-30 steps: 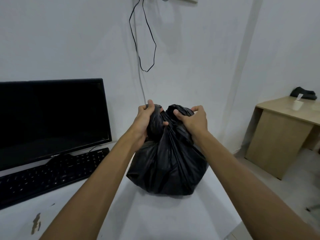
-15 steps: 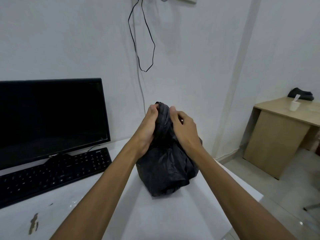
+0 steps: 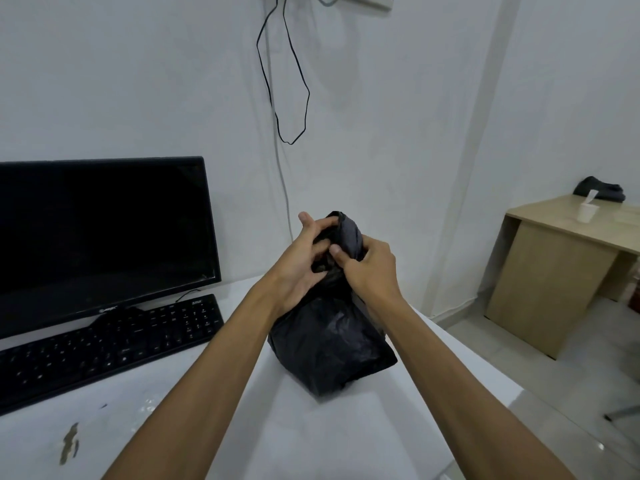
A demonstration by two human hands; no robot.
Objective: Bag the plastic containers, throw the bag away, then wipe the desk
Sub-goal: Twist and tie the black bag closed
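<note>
A black bag (image 3: 329, 344) sits on the white table (image 3: 214, 424), to the right of the keyboard (image 3: 107, 344), its top gathered into a bunched neck. The left hand (image 3: 301, 268) grips the left side of that neck with curled fingers, and the right hand (image 3: 369, 268) grips the right side, thumb pressed into the plastic; the two hands nearly touch. A dark monitor (image 3: 100, 233) stands just behind the keyboard, a black cable (image 3: 294, 81) hangs on the wall above the bag, and a wooden desk (image 3: 554, 271) stands well apart to the bag's right.
</note>
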